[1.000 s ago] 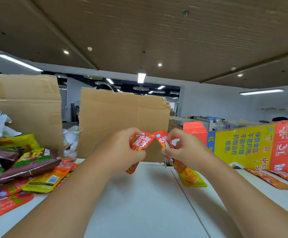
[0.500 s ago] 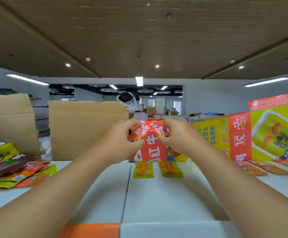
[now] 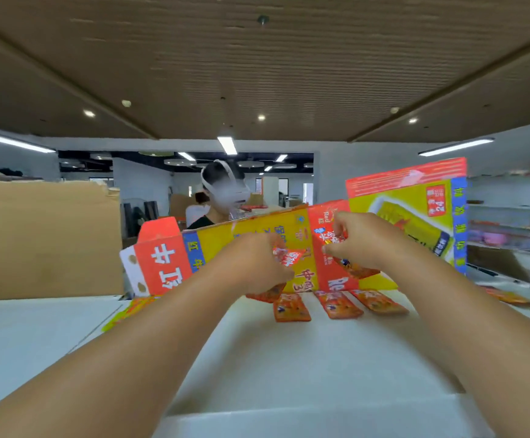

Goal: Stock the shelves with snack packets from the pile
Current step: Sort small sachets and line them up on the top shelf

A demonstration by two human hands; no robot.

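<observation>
My left hand grips a small red snack packet whose lower end hangs below the fist. My right hand pinches another red packet, with its orange lower part showing under the palm. Both hands are held out over the white shelf top, in front of a red and yellow carton. Three orange snack packets lie in a row on the shelf top just below my hands: one, a second and a third.
A tall yellow and red carton stands at the right. Brown cardboard stands at the left. A yellow packet lies at the left seam. More packets lie far right. A person with a headset stands behind the cartons.
The view has swung right, so the snack pile at the left is out of sight. My hands have drawn apart, each with its own packet. A third packet now shows in the row.
</observation>
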